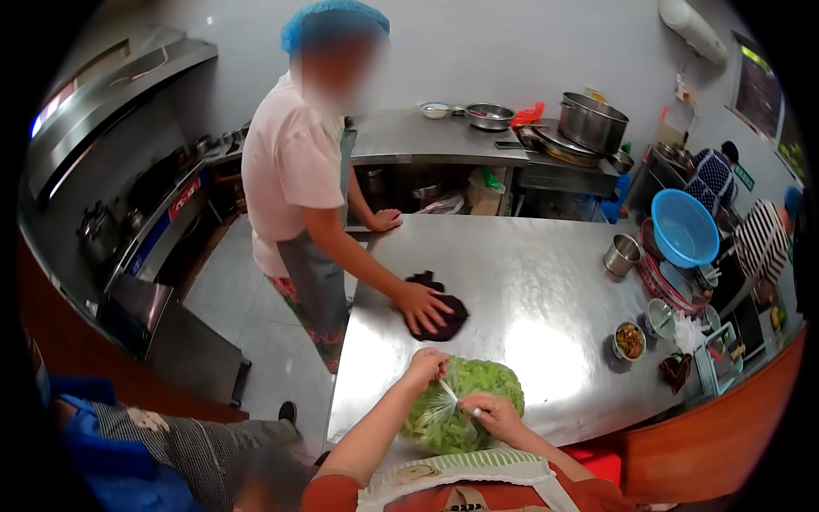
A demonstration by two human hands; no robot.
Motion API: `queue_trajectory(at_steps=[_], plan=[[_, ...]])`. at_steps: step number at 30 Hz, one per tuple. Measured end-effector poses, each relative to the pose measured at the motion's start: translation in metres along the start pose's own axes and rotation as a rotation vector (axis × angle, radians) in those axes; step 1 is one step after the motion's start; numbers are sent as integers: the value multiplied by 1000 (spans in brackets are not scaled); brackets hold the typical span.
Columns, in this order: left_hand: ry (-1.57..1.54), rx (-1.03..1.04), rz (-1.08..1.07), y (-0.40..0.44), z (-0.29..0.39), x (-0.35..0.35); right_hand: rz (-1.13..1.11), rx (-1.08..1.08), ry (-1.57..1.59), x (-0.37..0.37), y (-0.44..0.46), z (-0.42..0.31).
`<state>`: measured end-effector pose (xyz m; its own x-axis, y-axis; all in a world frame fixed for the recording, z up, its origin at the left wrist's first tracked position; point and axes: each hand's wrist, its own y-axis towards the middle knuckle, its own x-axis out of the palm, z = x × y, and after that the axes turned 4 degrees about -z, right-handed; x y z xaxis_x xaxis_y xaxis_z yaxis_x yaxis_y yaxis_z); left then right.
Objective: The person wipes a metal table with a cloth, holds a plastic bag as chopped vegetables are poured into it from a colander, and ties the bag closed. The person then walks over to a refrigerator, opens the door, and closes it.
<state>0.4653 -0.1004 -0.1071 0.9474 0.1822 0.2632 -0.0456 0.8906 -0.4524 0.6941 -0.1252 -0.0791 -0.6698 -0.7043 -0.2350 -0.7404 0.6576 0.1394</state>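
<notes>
A clear plastic bag (448, 431) full of chopped green leaves rests at the near edge of the metal table, close against my apron. Its top is gathered into a twisted white neck. My left hand (426, 369) is closed on the plastic at the upper left of that neck. At the neck's lower right, my right hand (495, 415) pinches the gathered plastic between thumb and fingers. Both hands are touching the bag, and the plastic between them looks drawn tight.
Across the steel table (520, 290), a co-worker presses a dark cloth (444, 322) onto its left side. To the right stand a bowl of food (630, 341), a metal pot (623, 255) and a blue basin (685, 228). Another person (241, 448) is at lower left.
</notes>
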Motion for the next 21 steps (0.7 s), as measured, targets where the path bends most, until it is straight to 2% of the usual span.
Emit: queue_trajectory(at_steps=[1, 2, 3, 4, 5, 6, 7, 8, 9, 10, 11, 13, 15, 16, 17, 18, 19, 21], plan=[[-11, 12, 16, -5, 2, -1, 18, 195, 199, -1, 6, -7], [-29, 112, 55, -14, 1, 2, 37, 400, 398, 0, 9, -12], [-43, 214, 92, -27, 7, 8, 22, 398, 395, 0, 15, -9], [151, 428, 158, -41, 11, 16, 48, 484, 440, 0, 21, -2], [151, 429, 162, -56, 21, 27, 81, 571, 487, 1, 24, 2], [446, 718, 168, -70, 32, 40, 81, 574, 489, 0, 28, 0], [742, 1001, 168, -81, 40, 52, -6, 571, 304, -2, 33, -4], [738, 998, 168, -88, 45, 62, -94, 564, 117, -4, 37, -6], [946, 1068, 129, -93, 49, 71, -98, 568, 115, -1, 34, 3], [1155, 1129, 88, -96, 49, 77, -53, 291, -77, 4, 29, 18], [1151, 1122, 92, -97, 45, 80, -9, 12, -262, 8, 25, 27], [1184, 1088, 54, -95, 43, 85, -22, -24, -229, 7, 27, -7], [1156, 1049, 37, -97, 38, 91, 116, -143, -44, 11, 21, -7], [1125, 1004, 16, -98, 36, 93, 121, -144, -44, 11, 17, 1], [1128, 1006, 8, -97, 35, 92, 46, -41, -41, 7, 15, 8], [946, 728, 51, -96, 34, 89, -27, 64, -37, 4, 11, 15], [761, 455, 90, -95, 33, 85, -17, 66, -36, 0, 9, 21], [664, 422, 17, -78, 17, 56, -171, 48, -112, -7, 11, 19]])
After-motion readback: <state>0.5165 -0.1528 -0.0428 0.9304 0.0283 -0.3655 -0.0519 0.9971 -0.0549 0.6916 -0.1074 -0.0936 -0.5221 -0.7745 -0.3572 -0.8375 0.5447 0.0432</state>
